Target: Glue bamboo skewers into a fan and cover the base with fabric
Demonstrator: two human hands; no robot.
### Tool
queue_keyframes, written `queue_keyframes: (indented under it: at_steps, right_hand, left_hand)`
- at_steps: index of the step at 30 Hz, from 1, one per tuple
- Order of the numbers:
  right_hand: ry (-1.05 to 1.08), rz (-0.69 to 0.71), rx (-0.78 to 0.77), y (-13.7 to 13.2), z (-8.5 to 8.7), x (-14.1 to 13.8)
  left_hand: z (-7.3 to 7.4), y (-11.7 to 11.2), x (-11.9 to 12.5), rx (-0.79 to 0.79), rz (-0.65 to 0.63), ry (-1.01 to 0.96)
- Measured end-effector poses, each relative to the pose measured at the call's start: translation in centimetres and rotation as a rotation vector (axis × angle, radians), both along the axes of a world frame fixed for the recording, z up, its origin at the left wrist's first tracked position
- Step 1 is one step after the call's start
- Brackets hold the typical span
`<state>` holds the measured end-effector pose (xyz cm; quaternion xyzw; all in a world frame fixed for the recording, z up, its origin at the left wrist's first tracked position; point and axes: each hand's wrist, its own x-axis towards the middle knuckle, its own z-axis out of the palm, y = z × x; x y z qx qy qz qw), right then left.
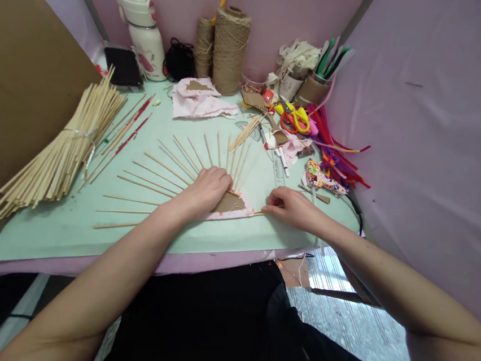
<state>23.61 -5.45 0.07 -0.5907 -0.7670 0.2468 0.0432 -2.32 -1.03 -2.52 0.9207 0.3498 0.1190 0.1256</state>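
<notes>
Far left, a big sheet of brown cardboard (24, 86) is stood up along the edge of the frame, and next to it a fat bundle of sticks (69, 141) is tied round the middle. Some slim red sticks (132, 135) have been left just beside that, with a phone (122, 67) and a white bottle (146, 46) parked above them, upper left. Then, around the centre, there's the good bit: thin wooden sticks (138, 184) are spread like a fan, their inner ends gathered towards a small cardboard piece (226, 203) edged with pink-patterned fabric, right in the middle of the frame. That piece is partly covered by the left hand (211, 189), which is laid palm down with the fingers bent; whether anything is gripped can't be told, since the fingertips are mostly hidden. Up top, a scrap of pink fabric (200, 107) is bunched in front of two spools of twine (230, 52). Just right of centre, a thin strip (258, 213) at the piece's right-hand corner is pinched between thumb and finger of the right hand (283, 206), the other fingers curled in. Upper right, yellow-handled scissors (301, 118) are heaped among odds and ends, with bright pipe cleaners (337, 147) piled alongside.
</notes>
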Motion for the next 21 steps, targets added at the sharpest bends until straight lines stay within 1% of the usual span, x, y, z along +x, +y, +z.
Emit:
queue_keyframes:
  at_steps: [5, 12, 18, 21]
  right_hand:
    - [0.005, 0.002, 0.006, 0.0, 0.0, 0.0]
    - [-0.01, -0.011, -0.016, 0.0, 0.3, -0.2]
    - [-0.017, -0.014, -0.016, 0.0, 0.3, -0.2]
    - [-0.006, -0.011, -0.001, 0.0, 0.2, -0.1]
  left_hand:
    - [-0.1, 0.5, 0.0, -0.066, 0.008, -0.049]
    - [1.0, 0.4, 0.1, -0.167, 0.014, -0.043]
    - [0.9, 0.6, -0.1, -0.194, -0.029, -0.077]
    - [1.3, 0.5, -0.4, -0.194, -0.019, -0.109]
